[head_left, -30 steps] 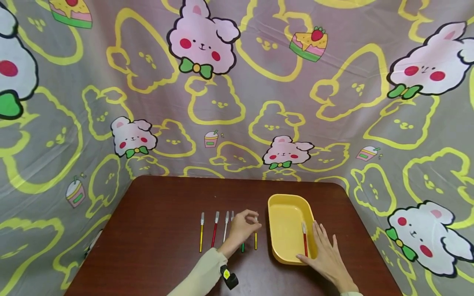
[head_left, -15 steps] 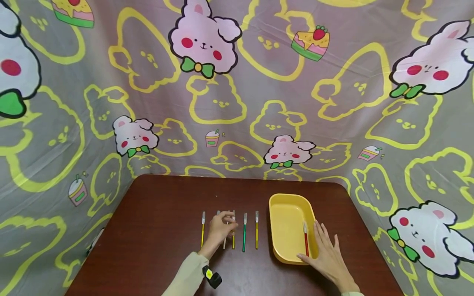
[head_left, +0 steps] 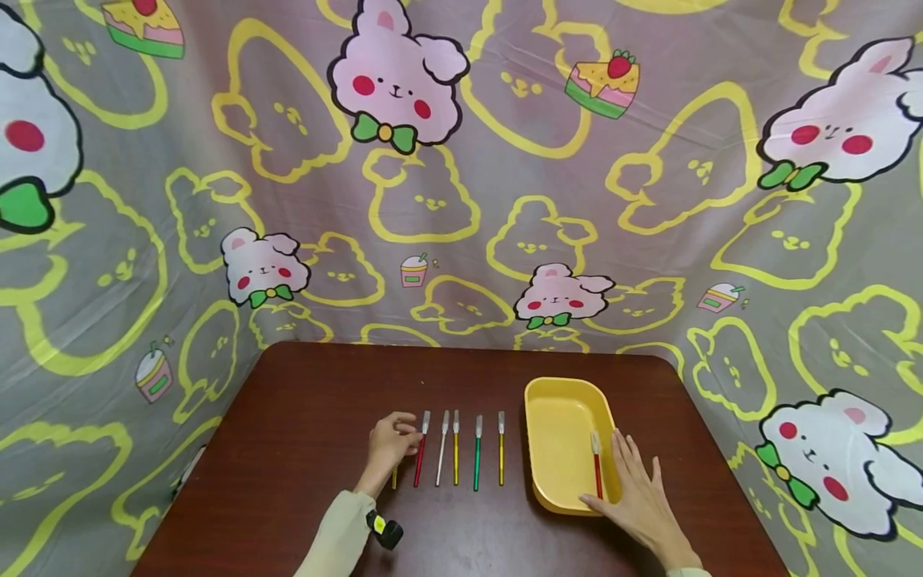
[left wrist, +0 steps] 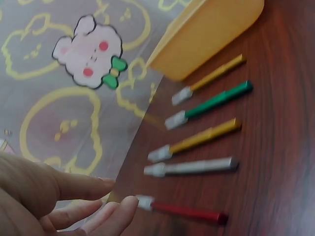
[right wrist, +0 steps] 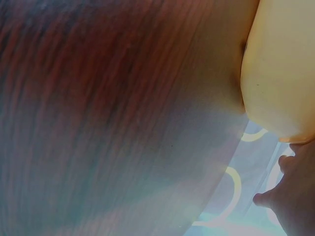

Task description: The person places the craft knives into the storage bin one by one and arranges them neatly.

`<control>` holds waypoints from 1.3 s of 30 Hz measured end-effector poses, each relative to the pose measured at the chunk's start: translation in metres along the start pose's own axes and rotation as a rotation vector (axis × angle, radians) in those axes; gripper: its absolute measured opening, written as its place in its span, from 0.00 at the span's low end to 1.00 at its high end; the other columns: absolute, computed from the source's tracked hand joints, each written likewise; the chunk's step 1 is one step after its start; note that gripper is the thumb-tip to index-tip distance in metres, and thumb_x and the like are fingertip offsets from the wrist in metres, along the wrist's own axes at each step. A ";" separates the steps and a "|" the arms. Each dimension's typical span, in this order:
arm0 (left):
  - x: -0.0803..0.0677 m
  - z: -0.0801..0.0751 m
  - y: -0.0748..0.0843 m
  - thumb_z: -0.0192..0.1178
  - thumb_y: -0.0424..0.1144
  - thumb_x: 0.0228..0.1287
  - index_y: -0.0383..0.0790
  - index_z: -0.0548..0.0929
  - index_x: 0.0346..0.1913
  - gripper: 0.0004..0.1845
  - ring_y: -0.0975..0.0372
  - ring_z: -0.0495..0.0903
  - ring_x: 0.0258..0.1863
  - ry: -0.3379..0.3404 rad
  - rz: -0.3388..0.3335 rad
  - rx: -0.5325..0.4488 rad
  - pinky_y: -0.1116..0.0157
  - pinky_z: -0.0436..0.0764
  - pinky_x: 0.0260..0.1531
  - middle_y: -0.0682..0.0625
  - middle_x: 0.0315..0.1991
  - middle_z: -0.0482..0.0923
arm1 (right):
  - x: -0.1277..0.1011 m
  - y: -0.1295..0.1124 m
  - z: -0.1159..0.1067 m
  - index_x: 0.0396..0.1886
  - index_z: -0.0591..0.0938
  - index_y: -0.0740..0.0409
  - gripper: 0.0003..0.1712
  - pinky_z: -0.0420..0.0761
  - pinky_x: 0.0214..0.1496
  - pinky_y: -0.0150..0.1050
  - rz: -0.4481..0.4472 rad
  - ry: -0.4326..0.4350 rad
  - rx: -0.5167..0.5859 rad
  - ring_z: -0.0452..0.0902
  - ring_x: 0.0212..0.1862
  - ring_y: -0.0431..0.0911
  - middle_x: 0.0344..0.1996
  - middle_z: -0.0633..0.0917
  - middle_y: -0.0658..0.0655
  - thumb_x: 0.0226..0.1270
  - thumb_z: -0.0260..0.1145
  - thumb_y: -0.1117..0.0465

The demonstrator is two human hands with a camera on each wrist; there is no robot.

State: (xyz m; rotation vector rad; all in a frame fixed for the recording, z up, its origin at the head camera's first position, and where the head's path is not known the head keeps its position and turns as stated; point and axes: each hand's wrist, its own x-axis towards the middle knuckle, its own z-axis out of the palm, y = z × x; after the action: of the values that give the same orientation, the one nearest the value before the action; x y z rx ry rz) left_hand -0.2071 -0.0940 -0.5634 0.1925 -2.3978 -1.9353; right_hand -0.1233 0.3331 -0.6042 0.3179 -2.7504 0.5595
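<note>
My left hand (head_left: 392,445) is over the leftmost yellow craft knife (head_left: 394,479), hiding most of it. In the left wrist view, a gap shows between thumb and fingertips. To its right lie a red craft knife (left wrist: 186,210), a silver one (left wrist: 199,166), a yellow one (left wrist: 204,137), a green one (left wrist: 219,100) and another yellow one (left wrist: 216,74), all slim with clear caps. My right hand (head_left: 644,501) rests at the yellow tray (head_left: 535,449), thumb at the near rim and straight fingers along its right side. Inside the tray is a red craft knife (head_left: 598,466).
The dark brown table (head_left: 324,393) bears everything. Patterned cloth (head_left: 447,200) with rabbits hangs behind it and on both sides. A black wrist camera (head_left: 384,530) sits on my left sleeve (head_left: 335,529).
My left hand has moved leftward across the row, from near the rightmost yellow craft knife to the leftmost one, uncovering those between. My right hand and the tray have stayed in place.
</note>
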 end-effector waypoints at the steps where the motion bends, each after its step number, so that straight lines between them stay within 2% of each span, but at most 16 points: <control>1: 0.001 -0.003 -0.002 0.69 0.15 0.54 0.16 0.81 0.52 0.20 0.59 0.86 0.24 0.010 0.002 0.008 0.61 0.88 0.25 0.37 0.32 0.85 | 0.000 0.000 0.000 0.83 0.57 0.67 0.69 0.49 0.70 0.80 0.002 -0.002 0.003 0.52 0.81 0.64 0.83 0.58 0.65 0.54 0.77 0.33; 8: 0.005 -0.020 -0.016 0.71 0.18 0.54 0.19 0.83 0.51 0.19 0.59 0.86 0.20 0.055 -0.007 0.117 0.62 0.87 0.24 0.39 0.29 0.86 | 0.001 -0.001 0.000 0.83 0.57 0.66 0.69 0.49 0.70 0.81 0.007 -0.009 0.007 0.53 0.79 0.66 0.82 0.58 0.66 0.55 0.77 0.33; 12: 0.003 -0.028 -0.019 0.72 0.20 0.52 0.20 0.83 0.46 0.17 0.61 0.85 0.18 0.085 0.047 0.184 0.65 0.85 0.21 0.45 0.25 0.86 | 0.002 -0.001 -0.001 0.84 0.57 0.66 0.69 0.50 0.70 0.81 0.015 -0.010 0.008 0.54 0.78 0.68 0.82 0.60 0.67 0.54 0.77 0.33; 14: 0.004 -0.030 -0.020 0.73 0.21 0.53 0.21 0.83 0.45 0.16 0.60 0.85 0.18 0.092 0.049 0.214 0.65 0.84 0.21 0.46 0.24 0.86 | 0.002 -0.002 -0.001 0.84 0.57 0.66 0.69 0.50 0.70 0.81 0.019 -0.012 0.010 0.55 0.78 0.68 0.82 0.59 0.66 0.54 0.77 0.33; 19: 0.008 -0.030 -0.024 0.75 0.23 0.54 0.21 0.84 0.47 0.18 0.55 0.87 0.21 0.091 -0.020 0.248 0.65 0.85 0.23 0.42 0.28 0.87 | 0.001 0.000 -0.001 0.84 0.56 0.66 0.70 0.50 0.69 0.81 0.019 -0.015 0.003 0.56 0.77 0.69 0.82 0.59 0.66 0.54 0.77 0.33; 22: 0.010 -0.029 -0.028 0.75 0.23 0.53 0.21 0.83 0.49 0.20 0.55 0.87 0.21 0.101 -0.041 0.237 0.66 0.85 0.22 0.41 0.29 0.86 | 0.000 0.000 -0.001 0.84 0.55 0.65 0.70 0.50 0.69 0.81 0.020 -0.017 0.004 0.57 0.77 0.70 0.82 0.59 0.67 0.54 0.77 0.33; 28: 0.010 -0.025 -0.033 0.79 0.24 0.49 0.21 0.83 0.49 0.23 0.56 0.86 0.20 0.129 -0.052 0.223 0.67 0.84 0.22 0.39 0.29 0.87 | 0.000 -0.002 -0.002 0.84 0.55 0.66 0.70 0.50 0.70 0.80 0.029 -0.027 0.003 0.57 0.77 0.69 0.81 0.59 0.68 0.54 0.77 0.33; 30: 0.009 -0.024 -0.033 0.80 0.25 0.47 0.21 0.84 0.48 0.24 0.56 0.86 0.20 0.133 -0.033 0.243 0.64 0.85 0.24 0.38 0.29 0.87 | 0.000 -0.003 -0.002 0.84 0.56 0.66 0.70 0.50 0.70 0.80 0.030 -0.027 -0.001 0.57 0.77 0.69 0.81 0.59 0.67 0.55 0.77 0.33; 35: 0.007 -0.023 -0.034 0.82 0.28 0.44 0.25 0.86 0.47 0.25 0.51 0.88 0.27 0.155 0.007 0.346 0.52 0.83 0.40 0.39 0.30 0.88 | 0.000 -0.003 -0.002 0.84 0.56 0.66 0.69 0.49 0.71 0.80 0.033 -0.027 0.006 0.56 0.78 0.69 0.81 0.59 0.68 0.55 0.77 0.33; 39: 0.007 -0.022 -0.034 0.82 0.28 0.43 0.27 0.86 0.46 0.24 0.46 0.87 0.34 0.162 0.017 0.386 0.46 0.80 0.45 0.40 0.30 0.88 | 0.000 -0.002 -0.001 0.84 0.55 0.65 0.69 0.48 0.72 0.80 0.039 -0.034 0.014 0.55 0.79 0.68 0.82 0.59 0.68 0.56 0.77 0.34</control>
State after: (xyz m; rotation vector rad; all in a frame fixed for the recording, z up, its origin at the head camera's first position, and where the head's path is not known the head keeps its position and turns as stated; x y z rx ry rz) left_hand -0.2093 -0.1227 -0.5918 0.3282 -2.6217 -1.3713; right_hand -0.1223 0.3316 -0.6021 0.2795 -2.7922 0.5888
